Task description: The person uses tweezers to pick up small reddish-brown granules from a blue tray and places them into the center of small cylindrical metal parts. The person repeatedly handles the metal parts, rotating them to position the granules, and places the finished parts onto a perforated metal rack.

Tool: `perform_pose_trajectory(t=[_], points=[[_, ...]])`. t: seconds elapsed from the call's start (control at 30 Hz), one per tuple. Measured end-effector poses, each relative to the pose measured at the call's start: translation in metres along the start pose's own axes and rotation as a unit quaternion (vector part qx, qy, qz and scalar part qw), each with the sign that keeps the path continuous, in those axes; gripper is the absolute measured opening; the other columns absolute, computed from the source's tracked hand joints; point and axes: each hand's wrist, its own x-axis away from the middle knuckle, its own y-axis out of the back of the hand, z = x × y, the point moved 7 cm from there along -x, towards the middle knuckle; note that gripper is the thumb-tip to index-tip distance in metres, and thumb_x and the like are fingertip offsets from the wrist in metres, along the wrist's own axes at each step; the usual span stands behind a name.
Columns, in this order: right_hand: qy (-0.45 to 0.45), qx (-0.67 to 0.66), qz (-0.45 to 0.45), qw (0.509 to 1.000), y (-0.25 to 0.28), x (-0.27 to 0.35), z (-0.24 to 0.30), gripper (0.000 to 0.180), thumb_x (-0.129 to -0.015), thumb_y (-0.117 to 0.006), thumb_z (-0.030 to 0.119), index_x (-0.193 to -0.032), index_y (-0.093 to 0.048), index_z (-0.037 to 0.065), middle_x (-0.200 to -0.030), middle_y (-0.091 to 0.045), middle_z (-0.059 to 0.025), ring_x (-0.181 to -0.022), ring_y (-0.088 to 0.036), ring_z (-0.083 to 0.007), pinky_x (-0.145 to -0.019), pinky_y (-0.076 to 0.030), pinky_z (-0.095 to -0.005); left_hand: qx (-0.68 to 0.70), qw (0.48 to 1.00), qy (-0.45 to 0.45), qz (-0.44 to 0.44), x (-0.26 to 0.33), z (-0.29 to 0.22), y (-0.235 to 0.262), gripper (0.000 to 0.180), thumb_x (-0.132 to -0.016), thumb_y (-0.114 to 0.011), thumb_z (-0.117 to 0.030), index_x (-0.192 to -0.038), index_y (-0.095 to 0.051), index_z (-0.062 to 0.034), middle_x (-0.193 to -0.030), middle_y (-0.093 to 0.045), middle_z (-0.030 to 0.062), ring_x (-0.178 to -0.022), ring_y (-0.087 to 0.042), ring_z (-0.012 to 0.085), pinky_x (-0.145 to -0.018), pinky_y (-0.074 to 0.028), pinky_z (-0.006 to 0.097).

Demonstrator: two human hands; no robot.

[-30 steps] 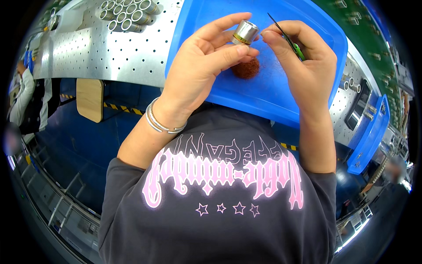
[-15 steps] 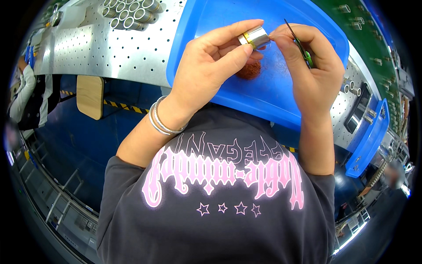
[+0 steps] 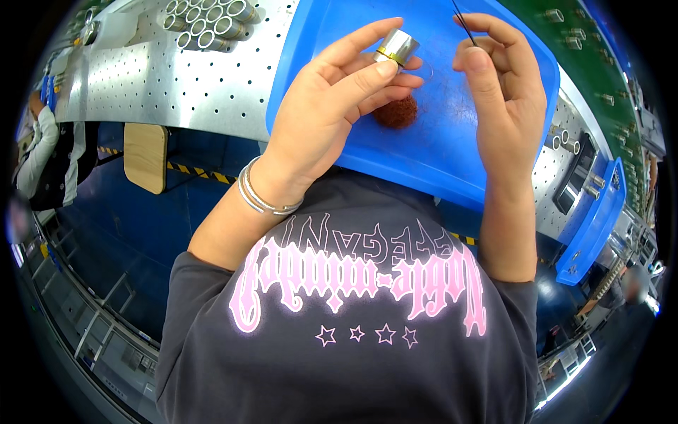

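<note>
Head view: my left hand [image 3: 332, 113] pinches the small metal cylinder [image 3: 395, 48] above the blue tray [image 3: 452, 155], tilted toward my right hand [image 3: 498, 92], which grips a thin probe [image 3: 462, 21] for working it.

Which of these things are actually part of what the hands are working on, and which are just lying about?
In use:
small silver metal cylinder in left hand
thin dark tool in right hand
reddish wire clump
blue plastic tray

Lying about:
stacked metal tubes
perforated metal bench
</note>
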Motion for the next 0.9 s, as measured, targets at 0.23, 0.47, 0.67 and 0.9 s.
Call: perform_pose_trajectory(t=[0.23, 0.47, 0.67, 0.9], points=[[0.054, 0.102, 0.030, 0.993, -0.007, 0.008, 0.011, 0.018, -0.078, -0.069, 0.014, -0.090, -0.065, 0.003, -0.077, -0.064, -0.0054, -0.066, -0.058, -0.0104, -0.058, -0.045, -0.0210, -0.046, 0.998, -0.052, -0.006, -0.001, -0.005, 0.001, 0.044, -0.089, -0.053, -0.012, -0.129, -0.041, -0.0008, -0.107, -0.060, 0.0131, -0.097, -0.060, 0.0159, -0.085, -0.049, 0.026], [-0.038, 0.055, 0.029, 0.997, -0.009, 0.003, -0.002, 0.024, -0.073, -0.072, 0.016, -0.090, -0.064, 0.001, -0.075, -0.064, -0.0042, -0.067, -0.057, -0.0070, -0.058, -0.045, -0.0206, -0.087, 0.994, -0.061, 0.014, 0.003, -0.007, -0.004, 0.041, -0.087, -0.054, -0.006, -0.126, -0.045, 0.0020, -0.107, -0.060, 0.0120, -0.098, -0.059, 0.0160, -0.087, -0.048, 0.028], [-0.033, -0.014, 0.037, 0.999, -0.016, -0.001, 0.002, 0.013, -0.074, -0.070, 0.009, -0.082, -0.064, 0.000, -0.069, -0.062, -0.0021, -0.064, -0.055, -0.0041, -0.056, -0.043, -0.0180, -0.163, 0.983, -0.071, 0.037, 0.009, -0.005, -0.011, 0.040, -0.088, -0.052, -0.004, -0.126, -0.044, 0.0058, -0.113, -0.058, 0.0147, -0.101, -0.059, 0.0192, -0.088, -0.046, 0.029], [-0.036, 0.015, 0.048, 0.998, -0.012, 0.001, 0.006, 0.009, -0.081, -0.065, 0.003, -0.088, -0.062, -0.003, -0.080, -0.061, -0.0012, -0.071, -0.052, -0.0035, -0.060, -0.039, -0.0143, -0.136, 0.988, -0.058, 0.038, 0.008, -0.004, -0.008, 0.039, -0.088, -0.052, -0.004, -0.125, -0.045, 0.0060, -0.112, -0.058, 0.0160, -0.100, -0.060, 0.0214, -0.087, -0.047, 0.030]])
